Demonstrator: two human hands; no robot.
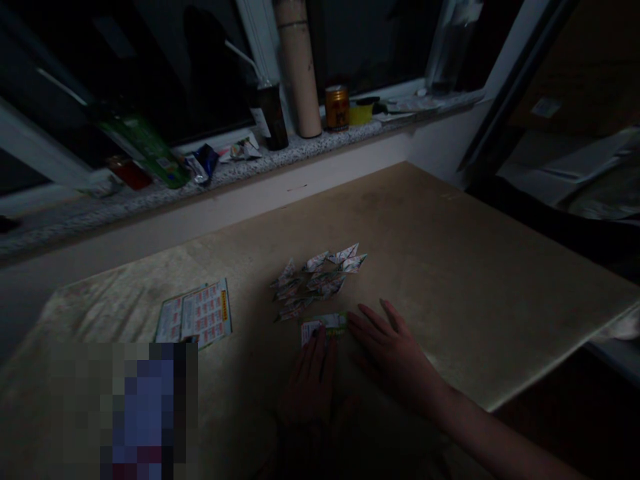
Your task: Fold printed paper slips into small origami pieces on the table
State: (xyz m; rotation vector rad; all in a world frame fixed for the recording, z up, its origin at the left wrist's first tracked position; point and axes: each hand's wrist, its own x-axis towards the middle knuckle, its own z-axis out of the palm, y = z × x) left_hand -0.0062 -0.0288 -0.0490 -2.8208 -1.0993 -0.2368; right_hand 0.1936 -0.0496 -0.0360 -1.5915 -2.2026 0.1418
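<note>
Dim tabletop (450, 267) below cluttered sill (300, 150): left hand (310, 387) and right hand (395, 353) lying flat, fingers extended, pressing a paper slip (325, 325), gripping nothing; folded pieces (315, 280) sitting just beyond; leaflet (195, 317) lying left.

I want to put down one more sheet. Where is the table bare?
Bare: the table right of the folded paper pieces, and the strip between them and the windowsill. Crowded: near both hands on the small paper, and by the printed sheet.
</note>
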